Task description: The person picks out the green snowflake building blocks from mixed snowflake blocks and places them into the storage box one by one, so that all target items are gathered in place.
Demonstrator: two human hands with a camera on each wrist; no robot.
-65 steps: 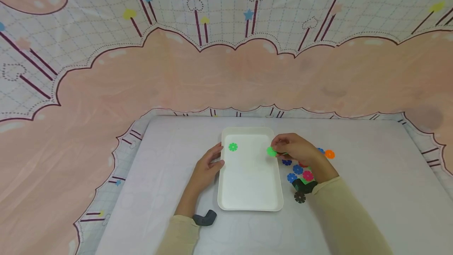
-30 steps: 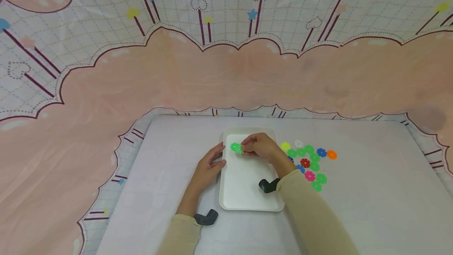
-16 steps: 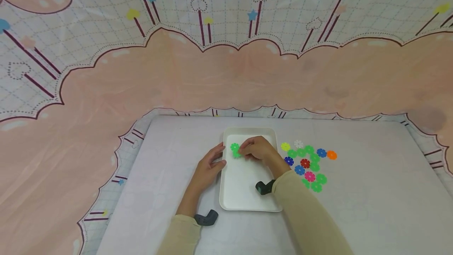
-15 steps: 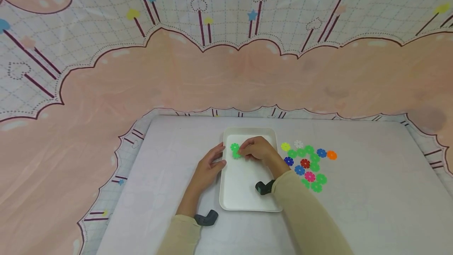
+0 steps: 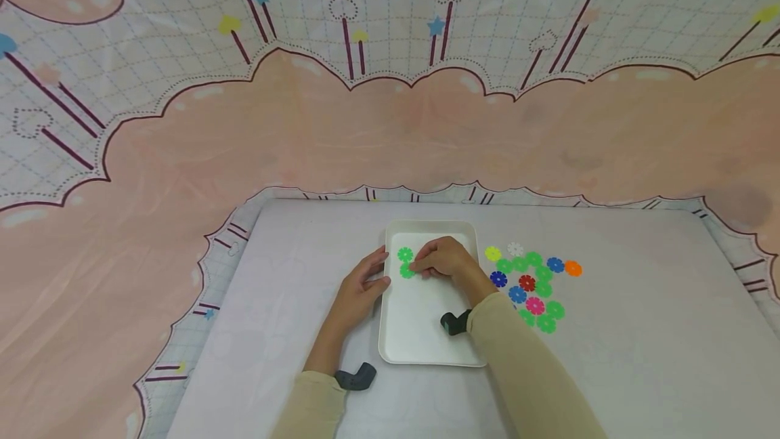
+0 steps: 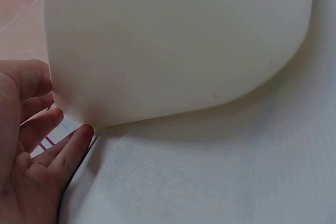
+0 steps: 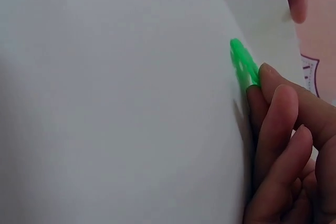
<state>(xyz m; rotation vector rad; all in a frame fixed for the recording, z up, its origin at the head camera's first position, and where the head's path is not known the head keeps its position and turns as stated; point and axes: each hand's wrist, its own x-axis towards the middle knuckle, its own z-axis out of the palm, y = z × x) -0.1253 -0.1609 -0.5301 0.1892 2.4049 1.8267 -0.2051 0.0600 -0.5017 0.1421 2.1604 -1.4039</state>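
A white tray [image 5: 434, 330] lies on the table. Inside it near the left side is a green snowflake disc [image 5: 405, 254], a flat notched plastic piece. Just below it, a second green snowflake disc [image 5: 406, 270] is pinched at its edge between the thumb and finger of my right hand [image 5: 447, 257]. The right wrist view shows the disc [image 7: 242, 61] close over the tray floor, slightly tilted. My left hand [image 5: 362, 283] rests against the tray's left rim with fingers loosely spread; in the left wrist view its fingertips [image 6: 84, 132] are right at the tray's edge.
Right of the tray lie several loose snowflake discs, among them yellow [image 5: 493, 253], white [image 5: 514, 249], orange [image 5: 573, 268], red [image 5: 527, 282], pink [image 5: 535, 305], blue [image 5: 555, 265] and green ones [image 5: 547, 324]. My right forearm [image 5: 524, 364] crosses the tray's lower right corner.
My right hand has carried the green disc from the tray's right rim leftward, then slightly down to just below the first disc. My left hand has stayed at the left rim.
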